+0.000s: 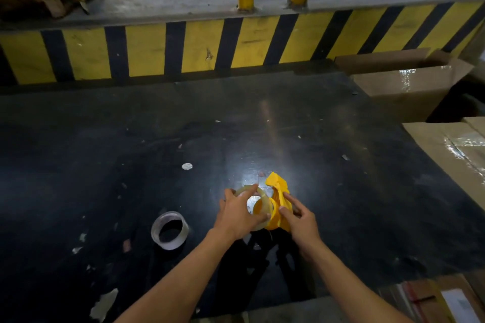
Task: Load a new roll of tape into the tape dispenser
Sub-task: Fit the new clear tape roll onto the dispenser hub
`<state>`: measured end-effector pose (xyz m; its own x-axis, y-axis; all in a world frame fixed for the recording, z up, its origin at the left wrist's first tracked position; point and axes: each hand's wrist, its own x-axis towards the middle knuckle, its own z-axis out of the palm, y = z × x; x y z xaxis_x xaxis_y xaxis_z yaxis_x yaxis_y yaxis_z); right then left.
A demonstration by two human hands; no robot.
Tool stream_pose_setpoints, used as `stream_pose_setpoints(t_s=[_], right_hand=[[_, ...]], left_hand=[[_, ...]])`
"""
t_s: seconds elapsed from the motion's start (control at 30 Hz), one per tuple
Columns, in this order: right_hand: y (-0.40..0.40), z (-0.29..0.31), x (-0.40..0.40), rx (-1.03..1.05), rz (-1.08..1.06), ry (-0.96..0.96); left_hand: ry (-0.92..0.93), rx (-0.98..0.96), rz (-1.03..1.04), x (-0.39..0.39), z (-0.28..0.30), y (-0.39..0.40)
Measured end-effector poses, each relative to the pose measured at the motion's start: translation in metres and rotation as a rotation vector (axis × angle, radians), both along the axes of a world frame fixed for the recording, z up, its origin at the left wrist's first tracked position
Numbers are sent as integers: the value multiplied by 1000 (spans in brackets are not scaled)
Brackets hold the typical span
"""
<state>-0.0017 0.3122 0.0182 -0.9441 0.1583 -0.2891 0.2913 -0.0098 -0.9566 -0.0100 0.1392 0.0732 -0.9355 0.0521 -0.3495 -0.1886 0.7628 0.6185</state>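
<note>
Now left hand clamps the clear tape roll against the yellow dispenser, which right hand grips. Left of the dispenser, a second roll lies well apart; the dark table stretches open to the cardboard boxes far right.

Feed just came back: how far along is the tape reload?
Done: the empty core lies aside on the table, left of the hands. In hand: the left hand holds the clear tape roll against the yellow dispenser, steadied by the right hand. I cannot tell whether it is fully seated. Left: seating, threading the tape.
</note>
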Motion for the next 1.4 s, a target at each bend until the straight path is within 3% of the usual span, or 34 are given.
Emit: stream_pose_setpoints(t_s=[0.23, 0.8, 1.13, 1.27, 1.4], right_hand=[[-15, 1, 1, -13, 93, -2], [-26, 4, 3, -171, 83, -12], [-31, 28, 8, -271, 83, 25], [-31, 31, 8, -389, 45, -19], [-32, 34, 5, -563, 49, -69]], left_hand=[[4, 60, 29, 3, -2, -14], [8, 73, 3, 6, 2, -19], [193, 172, 95, 4, 10, -21], [296, 273, 110, 0, 16, -29], [219, 623, 235, 0, 22, -42]])
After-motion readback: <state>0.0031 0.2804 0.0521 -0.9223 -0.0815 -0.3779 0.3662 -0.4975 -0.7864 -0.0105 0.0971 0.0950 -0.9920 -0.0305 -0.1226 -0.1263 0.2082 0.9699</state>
